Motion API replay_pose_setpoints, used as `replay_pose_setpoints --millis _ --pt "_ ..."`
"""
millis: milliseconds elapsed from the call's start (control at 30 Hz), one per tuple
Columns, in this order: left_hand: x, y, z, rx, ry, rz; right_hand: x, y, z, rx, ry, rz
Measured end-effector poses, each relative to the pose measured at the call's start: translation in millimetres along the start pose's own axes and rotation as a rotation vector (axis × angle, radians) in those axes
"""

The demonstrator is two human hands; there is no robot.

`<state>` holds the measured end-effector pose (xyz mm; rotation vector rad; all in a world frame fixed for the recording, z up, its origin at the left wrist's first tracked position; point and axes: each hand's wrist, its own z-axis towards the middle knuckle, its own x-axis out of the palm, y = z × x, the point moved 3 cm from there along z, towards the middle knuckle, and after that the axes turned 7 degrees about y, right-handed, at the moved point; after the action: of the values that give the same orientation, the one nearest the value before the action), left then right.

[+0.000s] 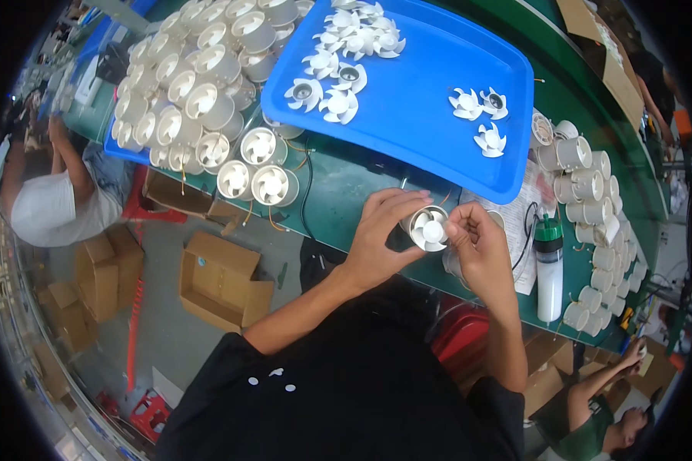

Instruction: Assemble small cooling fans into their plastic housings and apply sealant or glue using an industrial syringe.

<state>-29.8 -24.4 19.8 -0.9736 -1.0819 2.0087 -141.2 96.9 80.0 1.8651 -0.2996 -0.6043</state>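
A small white cylindrical fan (429, 229) is held upright over the near edge of the bench, its bladed face toward me. My left hand (380, 240) wraps round its left side, thumb below and fingers above. At its right rim, my right hand (480, 250) is closed with thumb and forefinger pinched against the edge; its other fingers are curled. Just beyond is a blue tray (430, 77) with loose white fan impellers (361, 34) heaped at the left and three more impellers (490, 140) at the right. Part of another white housing (452, 265) shows beneath my right hand.
Stacked white fans (200, 100) fill the bench's left, several trailing wires. Right of me are a white-filled, green-topped bottle (549, 276), a printed sheet (526, 265) and rows of white housings (588, 188). Cardboard boxes (221, 280) stand on the floor; other people sit at both sides.
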Motion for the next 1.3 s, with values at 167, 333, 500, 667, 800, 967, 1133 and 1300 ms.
replay_pose_setpoints --millis 167,333,500,667,800,967,1133,1300 --pt "0 0 0 -0.073 0.035 0.021 5 9 5 -0.091 -0.096 -0.305" --pt "0 1 -4 -0.128 0.037 0.011 -4 27 -8 -0.121 -0.217 -0.237" --pt "4 -1 0 -0.018 0.086 0.066 -1 33 -11 -0.202 0.074 -0.549" --pt "3 0 -1 -0.042 0.067 0.073 -9 68 -15 -0.253 -0.076 -0.451" --pt "-4 1 -9 -0.144 -0.030 0.021 -18 55 -13 -0.154 -0.161 -0.319" --pt "-13 -16 -29 0.117 0.063 -0.051 -27 21 -26 -0.143 -0.172 -0.382" --pt "-101 -46 -50 0.145 -0.197 -0.051 -43 -14 -33 -0.125 -0.163 -0.289" --pt "-266 -43 -54 -0.023 -0.908 0.137 -15 21 -34 -0.149 -0.149 -0.250"
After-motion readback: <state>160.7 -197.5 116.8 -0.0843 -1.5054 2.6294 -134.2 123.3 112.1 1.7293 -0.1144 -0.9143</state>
